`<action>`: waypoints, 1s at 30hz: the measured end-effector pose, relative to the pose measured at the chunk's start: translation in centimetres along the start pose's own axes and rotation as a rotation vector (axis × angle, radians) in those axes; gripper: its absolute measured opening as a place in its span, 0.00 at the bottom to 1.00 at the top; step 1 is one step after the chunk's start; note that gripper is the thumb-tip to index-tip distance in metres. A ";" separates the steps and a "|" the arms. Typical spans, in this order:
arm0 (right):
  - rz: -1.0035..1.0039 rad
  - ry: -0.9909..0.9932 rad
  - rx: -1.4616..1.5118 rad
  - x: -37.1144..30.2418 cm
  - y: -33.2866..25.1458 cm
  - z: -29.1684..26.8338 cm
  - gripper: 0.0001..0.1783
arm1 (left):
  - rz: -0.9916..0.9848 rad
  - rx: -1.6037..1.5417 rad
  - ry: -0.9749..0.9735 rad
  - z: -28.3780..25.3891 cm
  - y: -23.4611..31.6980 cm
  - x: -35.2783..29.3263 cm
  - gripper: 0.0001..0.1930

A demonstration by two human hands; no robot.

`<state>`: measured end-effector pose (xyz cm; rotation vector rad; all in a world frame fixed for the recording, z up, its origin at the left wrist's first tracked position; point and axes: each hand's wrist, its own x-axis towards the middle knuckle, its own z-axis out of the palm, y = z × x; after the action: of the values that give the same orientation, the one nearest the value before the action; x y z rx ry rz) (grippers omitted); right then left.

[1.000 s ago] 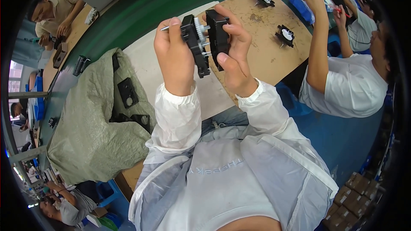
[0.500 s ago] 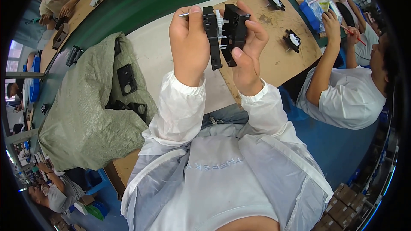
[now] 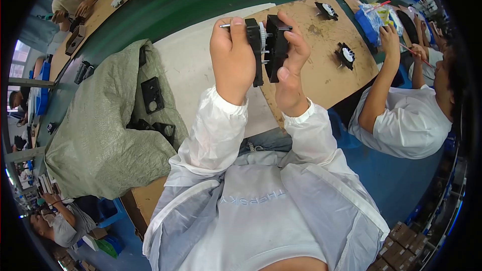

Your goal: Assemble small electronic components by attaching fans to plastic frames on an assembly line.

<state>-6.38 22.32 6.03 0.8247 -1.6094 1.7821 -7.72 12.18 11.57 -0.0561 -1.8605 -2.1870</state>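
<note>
Above the worktable I hold two black plastic parts facing each other. My left hand [image 3: 233,65] grips the part with the white gear, a black plate [image 3: 254,52] standing on edge. A thin metal shaft [image 3: 225,26] sticks out near its thumb. Fingers and thumb of my right hand [image 3: 293,70] clasp a deeper black housing [image 3: 277,47]. The white gear [image 3: 263,37] and small pins show in the narrow gap between the parts. Whether the parts touch there I cannot tell.
Two black assemblies with white centres, one farther [image 3: 327,11] and one nearer [image 3: 346,55], lie on the brown board [image 3: 311,45]. At left, a woven sack [image 3: 105,135] holds black housings [image 3: 152,95]. A co-worker [image 3: 401,115] sits at right beside a blue bin [image 3: 369,27].
The two black parts are closer together, and the gap between them has narrowed. Both hands sit slightly lower and the left one farther right in the picture; the whole view has also shifted a little.
</note>
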 end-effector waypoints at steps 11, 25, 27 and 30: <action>0.065 -0.016 -0.032 -0.3 0.6 0.1 0.35 | -0.021 0.115 0.013 -0.4 -1.7 0.5 0.15; 0.146 -0.006 -0.016 -0.3 1.1 0.6 0.35 | -0.020 0.141 0.040 -0.7 -2.6 1.2 0.15; 0.127 -0.009 -0.027 -0.8 1.6 0.4 0.34 | -0.051 0.123 0.038 -0.6 -2.9 1.2 0.15; 0.110 -0.013 -0.040 -1.2 1.9 0.3 0.34 | -0.086 0.104 0.037 -0.6 -3.1 1.1 0.15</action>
<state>-7.10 21.85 3.94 0.7441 -1.7234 1.8167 -9.42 11.83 8.73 0.0857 -1.9871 -2.1261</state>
